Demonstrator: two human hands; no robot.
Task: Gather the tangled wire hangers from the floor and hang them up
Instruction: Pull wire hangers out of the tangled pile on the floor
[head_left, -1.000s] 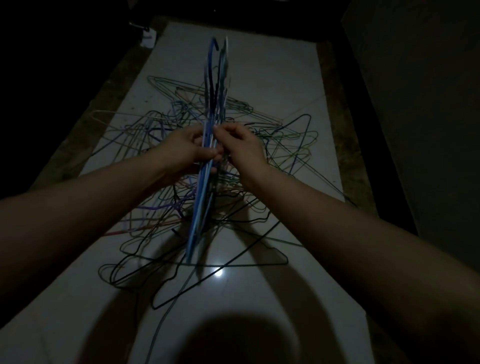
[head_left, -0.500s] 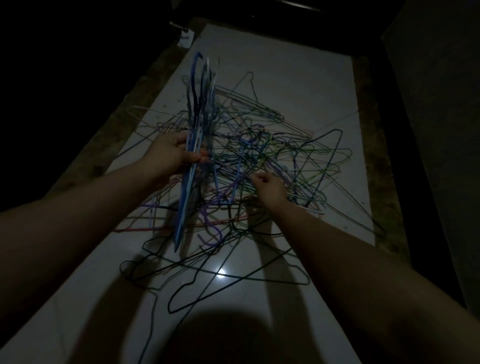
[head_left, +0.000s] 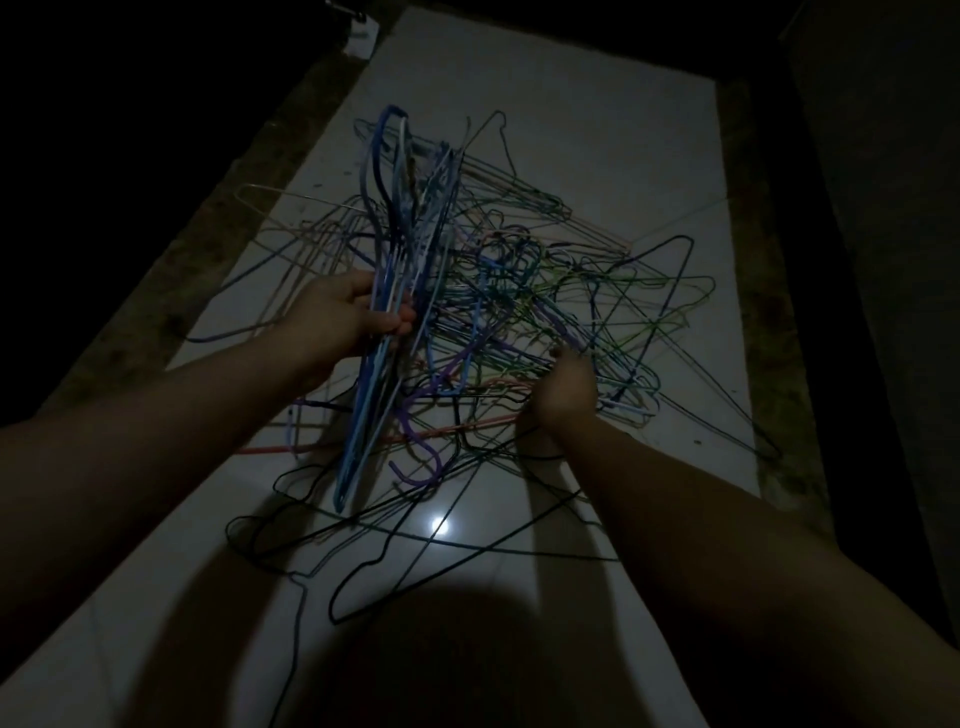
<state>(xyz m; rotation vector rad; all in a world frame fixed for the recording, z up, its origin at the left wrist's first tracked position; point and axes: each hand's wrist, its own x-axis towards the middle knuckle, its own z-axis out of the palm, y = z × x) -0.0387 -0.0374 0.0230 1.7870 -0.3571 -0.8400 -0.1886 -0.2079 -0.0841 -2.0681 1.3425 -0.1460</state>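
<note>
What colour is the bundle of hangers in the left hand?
The bundle is mostly blue, some strands paler; head view.

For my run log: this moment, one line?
left hand: grips blue wire-hanger bundle | right hand: in tangled multicoloured wire-hanger pile on pale floor, grasp unclear

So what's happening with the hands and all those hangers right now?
tangled pile: lying on the floor, knotted up.
blue bundle: gathered together, held on edge over the tangled pile.
left hand: grips the blue bundle.
right hand: down in the tangled pile, fingers curled; grip too blurred to tell.
black hangers: flat on the floor, at the near edge.
</note>
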